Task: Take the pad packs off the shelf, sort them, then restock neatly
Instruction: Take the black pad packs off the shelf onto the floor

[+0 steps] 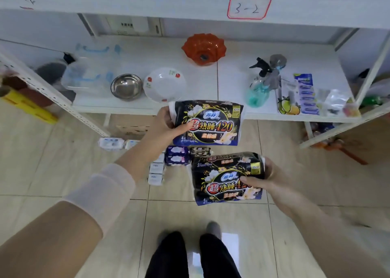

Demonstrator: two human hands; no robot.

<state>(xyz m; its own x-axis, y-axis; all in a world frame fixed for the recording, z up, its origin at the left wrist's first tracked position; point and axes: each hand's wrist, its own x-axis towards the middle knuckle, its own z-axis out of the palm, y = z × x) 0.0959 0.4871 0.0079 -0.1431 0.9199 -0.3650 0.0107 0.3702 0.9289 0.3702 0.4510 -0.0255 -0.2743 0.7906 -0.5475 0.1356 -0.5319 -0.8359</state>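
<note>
My left hand (pixel 166 122) grips a black pad pack (pixel 211 123) by its left edge, holding it up in front of the white shelf (pixel 147 109). Lower and to the right, my right hand (pixel 267 177) grips black pad packs (pixel 225 178) of the same print by their right end; two appear stacked. On the tiled floor below lie more packs in rows: purple ones (pixel 177 155), small white ones (pixel 156 173), a dark one (pixel 200 151) and pale blue ones (pixel 111 143).
On the shelf stand a steel bowl (pixel 126 86), a white flowered bowl (pixel 164 84), an orange dish (pixel 203 48), clear lidded boxes (pixel 88 75), spray bottles (pixel 263 81) and packaged goods (pixel 306 94). A label reading 3-2 (pixel 249 7) marks the upper board. My legs (pixel 190 256) are below.
</note>
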